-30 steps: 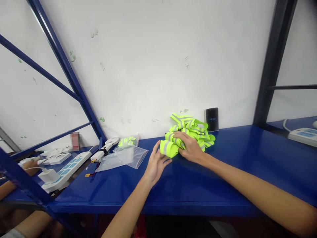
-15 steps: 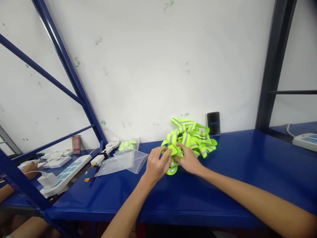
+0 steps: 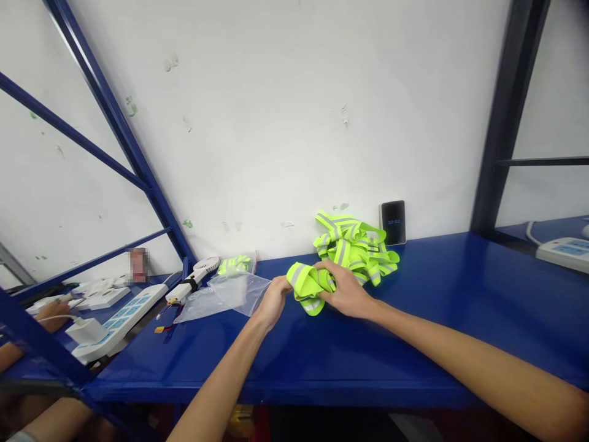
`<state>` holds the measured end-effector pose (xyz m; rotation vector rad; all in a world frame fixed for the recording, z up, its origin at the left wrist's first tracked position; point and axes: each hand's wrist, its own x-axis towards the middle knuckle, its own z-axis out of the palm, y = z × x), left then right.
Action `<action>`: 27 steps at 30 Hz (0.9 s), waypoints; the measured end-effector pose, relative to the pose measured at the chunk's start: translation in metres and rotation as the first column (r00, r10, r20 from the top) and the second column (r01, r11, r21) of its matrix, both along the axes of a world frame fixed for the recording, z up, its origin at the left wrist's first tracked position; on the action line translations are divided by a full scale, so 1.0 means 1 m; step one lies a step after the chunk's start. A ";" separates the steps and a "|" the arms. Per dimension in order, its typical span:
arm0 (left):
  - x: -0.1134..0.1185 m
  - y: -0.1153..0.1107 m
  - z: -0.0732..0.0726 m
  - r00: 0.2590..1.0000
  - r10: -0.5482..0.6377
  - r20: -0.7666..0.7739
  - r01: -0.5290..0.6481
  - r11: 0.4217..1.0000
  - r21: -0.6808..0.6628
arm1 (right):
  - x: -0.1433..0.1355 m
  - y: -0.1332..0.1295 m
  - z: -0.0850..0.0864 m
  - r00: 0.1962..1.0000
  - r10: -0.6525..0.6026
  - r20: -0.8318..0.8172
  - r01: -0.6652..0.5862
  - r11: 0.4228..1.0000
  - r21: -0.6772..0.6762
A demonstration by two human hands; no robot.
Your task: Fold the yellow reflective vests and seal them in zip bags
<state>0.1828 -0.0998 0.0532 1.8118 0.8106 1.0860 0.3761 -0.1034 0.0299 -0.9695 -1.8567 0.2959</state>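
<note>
One neon strap (image 3: 309, 288) pinched by left hand (image 3: 272, 302) and right hand (image 3: 346, 291), behind front edge (image 3: 350, 394) of blue table (image 3: 460, 288), wide stretch rightward.

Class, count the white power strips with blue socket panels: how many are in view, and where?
2. One white power strip with blue socket panels lies at left, beside the blue metal frame; the second strip is at the right edge, partly cut off. More may be hidden.

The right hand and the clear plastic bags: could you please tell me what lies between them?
In the head view, the left hand and a bunched yellow-green strap lie between them.
</note>
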 end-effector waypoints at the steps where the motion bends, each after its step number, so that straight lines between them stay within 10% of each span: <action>1: 0.000 -0.003 0.000 0.999 0.023 -0.035 -0.021 0.998 0.055 | 0.000 0.001 0.001 1.000 -0.007 -0.004 0.007 1.000 -0.004; 4: 0.007 -0.017 -0.002 0.945 0.288 -0.155 -0.210 0.898 0.388 | 0.002 0.004 0.003 0.996 -0.075 -0.043 0.072 0.995 -0.073; 6: 0.013 -0.023 -0.003 0.864 0.489 -0.117 -0.296 0.684 0.667 | 0.004 0.006 0.005 0.993 -0.101 -0.054 0.094 0.988 -0.123; 8: 0.018 -0.022 -0.004 0.815 0.562 -0.140 -0.185 0.482 0.856 | 0.004 0.007 0.005 0.994 -0.081 -0.078 0.068 0.984 -0.162; 10: 0.018 -0.016 -0.002 0.765 0.578 -0.284 0.012 0.427 0.904 | 0.002 0.006 0.004 0.988 -0.041 -0.149 0.007 0.975 -0.221; 19: 0.000 -0.015 0.013 0.733 0.425 -0.531 0.183 0.628 0.756 | -0.006 0.005 0.004 0.653 -0.094 -0.752 -0.529 0.653 -0.541; 24: 0.007 0.000 0.004 0.773 0.359 -0.523 0.046 0.791 0.610 | -0.013 -0.003 0.001 0.728 -0.034 -0.685 -0.540 0.588 -0.602; 27: 0.012 0.012 -0.003 0.828 0.284 -0.484 0.012 0.854 0.520 | -0.017 -0.006 -0.002 0.771 0.046 -0.635 -0.510 0.642 -0.573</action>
